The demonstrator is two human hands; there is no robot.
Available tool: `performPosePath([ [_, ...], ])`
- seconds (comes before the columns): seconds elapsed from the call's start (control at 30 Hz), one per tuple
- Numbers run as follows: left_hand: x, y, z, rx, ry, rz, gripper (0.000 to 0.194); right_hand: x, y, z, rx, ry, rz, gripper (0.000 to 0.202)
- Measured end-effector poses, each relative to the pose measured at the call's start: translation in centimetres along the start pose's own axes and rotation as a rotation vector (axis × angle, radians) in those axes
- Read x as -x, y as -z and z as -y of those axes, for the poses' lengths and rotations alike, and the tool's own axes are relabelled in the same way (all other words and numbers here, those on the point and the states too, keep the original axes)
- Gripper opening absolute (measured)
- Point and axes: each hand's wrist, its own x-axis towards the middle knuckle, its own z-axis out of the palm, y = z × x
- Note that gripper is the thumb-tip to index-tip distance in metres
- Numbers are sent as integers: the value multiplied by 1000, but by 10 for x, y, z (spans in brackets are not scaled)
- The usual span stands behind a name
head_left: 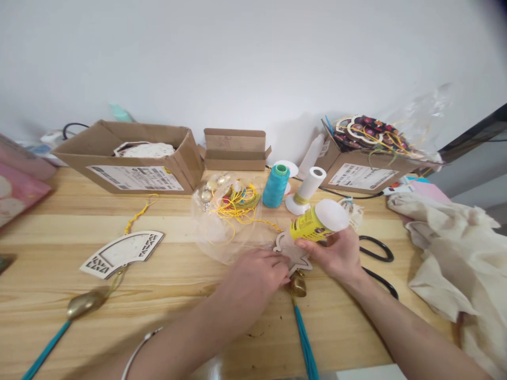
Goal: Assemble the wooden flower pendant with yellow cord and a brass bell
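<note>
In my right hand (340, 256), fingers wrapped round it, is a yellow-labelled glue stick (311, 224) with a white end, tilted over a pale wooden ornament (297, 256) with a scalloped edge. My left hand (257, 274) grips that ornament's left side against the table, its fingers bent and partly hiding it. Whether the glue touches the wood is hidden. A brass bell (298, 285) and a teal tassel (304, 338) hang off the ornament's near end. At the left lies a fan-shaped wooden ornament (122, 252) with its own bell (85, 304) and teal tassel (46, 351).
Behind my hands sit a clear bag (214, 243) with yellow cords, a teal thread spool (276, 186) and a white spool (311, 184). Cardboard boxes (134, 177) (356, 171) line the wall. Black-handled scissors (378, 248) and cream cloth (455, 264) lie at the right.
</note>
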Motion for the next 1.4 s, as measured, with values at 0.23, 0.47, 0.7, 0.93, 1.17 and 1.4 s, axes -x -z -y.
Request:
performPosePath([
  [0.23, 0, -1, 1, -39, -7, -8, 16, -2, -2, -1, 34, -54, 21, 38],
  [0.47, -3, 10, 1, -35, 62, 10, 16, -7, -7, -4, 25, -52, -26, 36],
  [0.7, -5, 19, 4, 49, 129, 0, 16, -12, -9, 3, -53, -48, -59, 33],
  [0.93, -9, 24, 8, 83, 138, 32, 16, -29, -9, 21, 133, 10, -1, 38],
  [1.17, -9, 20, 14, 75, 155, 11, 19, -42, -8, 31, 220, 84, 5, 46],
  [1.4, -8, 22, 13, 65, 117, 2, 16, -30, -13, 19, 211, 53, -39, 46],
])
